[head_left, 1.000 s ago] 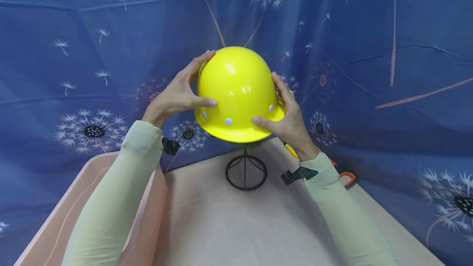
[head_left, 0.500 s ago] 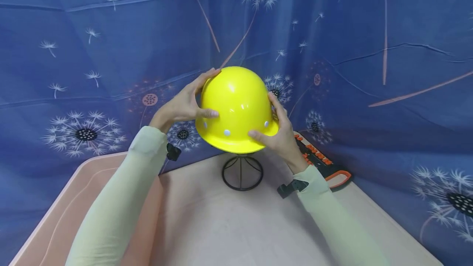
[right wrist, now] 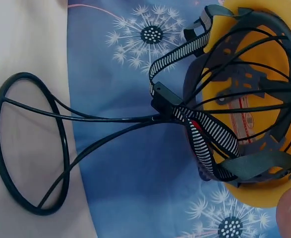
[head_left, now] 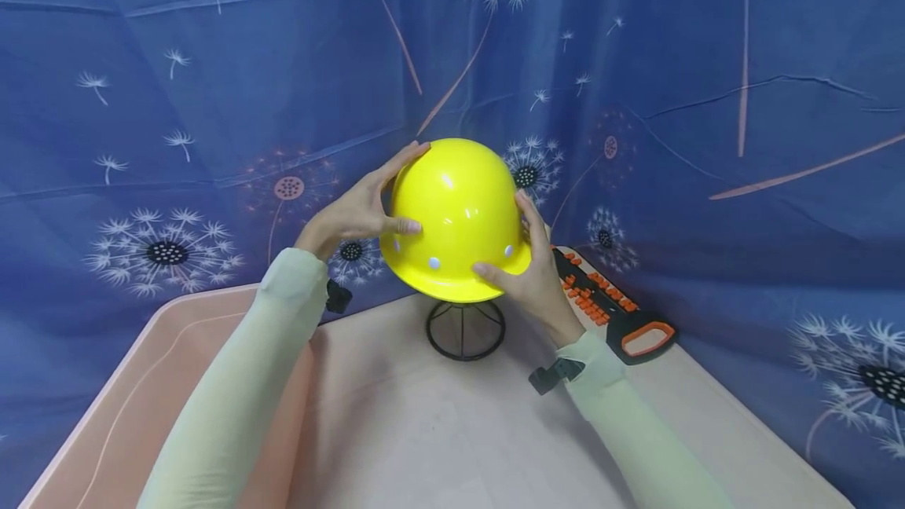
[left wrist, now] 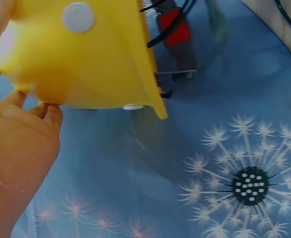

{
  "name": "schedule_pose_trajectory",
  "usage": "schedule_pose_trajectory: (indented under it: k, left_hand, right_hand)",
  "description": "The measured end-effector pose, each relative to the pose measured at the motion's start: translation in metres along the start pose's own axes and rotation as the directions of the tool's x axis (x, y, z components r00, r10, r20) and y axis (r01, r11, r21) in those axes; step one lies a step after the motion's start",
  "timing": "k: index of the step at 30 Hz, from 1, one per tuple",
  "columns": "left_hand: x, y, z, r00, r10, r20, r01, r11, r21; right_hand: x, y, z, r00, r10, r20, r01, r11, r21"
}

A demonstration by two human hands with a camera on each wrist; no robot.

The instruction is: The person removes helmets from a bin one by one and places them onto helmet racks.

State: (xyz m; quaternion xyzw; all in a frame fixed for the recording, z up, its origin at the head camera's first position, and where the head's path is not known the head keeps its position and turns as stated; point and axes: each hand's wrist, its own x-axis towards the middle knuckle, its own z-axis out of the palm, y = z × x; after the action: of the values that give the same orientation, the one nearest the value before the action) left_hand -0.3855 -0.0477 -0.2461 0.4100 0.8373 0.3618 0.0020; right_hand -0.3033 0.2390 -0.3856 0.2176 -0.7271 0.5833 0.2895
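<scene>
In the head view, a yellow hard hat (head_left: 456,203) with white round studs sits over a black wire stand (right wrist: 110,119). My left hand (head_left: 357,206) holds its left side, thumb on the near face and fingers spread towards the top. My right hand (head_left: 533,277) grips the right side low down, with the thumb over the brim. The right wrist view shows the stand's wires reaching up inside the hat. Around the stem hangs a striped chin strap (right wrist: 180,54) with a black buckle (right wrist: 166,100). Whether the hat's weight rests fully on the stand, I cannot tell.
A pink bin (head_left: 290,422) stands at the left of the pale tabletop (head_left: 438,430). Along the right edge lies a black rack with orange pieces (head_left: 597,301) and a looped handle. Blue cloth (head_left: 297,77) with dandelion prints hangs behind. A grey-and-red object (left wrist: 177,32) shows beyond the brim.
Both hands have lowered the hard hat over the stand, mostly in the first half second, then slightly further. More of the black-and-orange rack now shows beside my right arm.
</scene>
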Motion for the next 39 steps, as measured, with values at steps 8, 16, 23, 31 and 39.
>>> schedule_pose_trajectory:
  k: [8, 16, 23, 31, 39]
  left_hand:
    - [-0.003, -0.007, 0.009, 1.0, -0.007, -0.031, 0.007, 1.0, 0.015]
    - [-0.006, -0.008, 0.012, 0.998, -0.008, -0.055, 0.008, 1.0, 0.005]
    - [-0.007, -0.012, 0.016, 0.999, -0.004, -0.052, 0.004, 1.0, -0.003]
    - [-0.004, -0.008, 0.01, 0.999, 0.008, -0.038, -0.007, 1.0, 0.027]
    - [-0.014, 0.002, 0.01, 0.998, 0.001, -0.069, 0.001, 1.0, 0.025]
  right_hand:
    - [0.001, 0.005, -0.01, 0.998, 0.015, 0.054, -0.014, 1.0, -0.016]
    - [0.002, 0.006, -0.012, 0.996, 0.04, 0.079, -0.041, 0.999, 0.014]
    - [0.0, 0.005, -0.012, 0.994, 0.061, 0.092, -0.063, 0.998, 0.016]
    - [0.003, -0.001, -0.014, 0.993, 0.07, 0.091, -0.07, 0.997, -0.013]
    - [0.004, -0.006, -0.015, 0.996, 0.06, 0.061, -0.052, 0.992, -0.118]
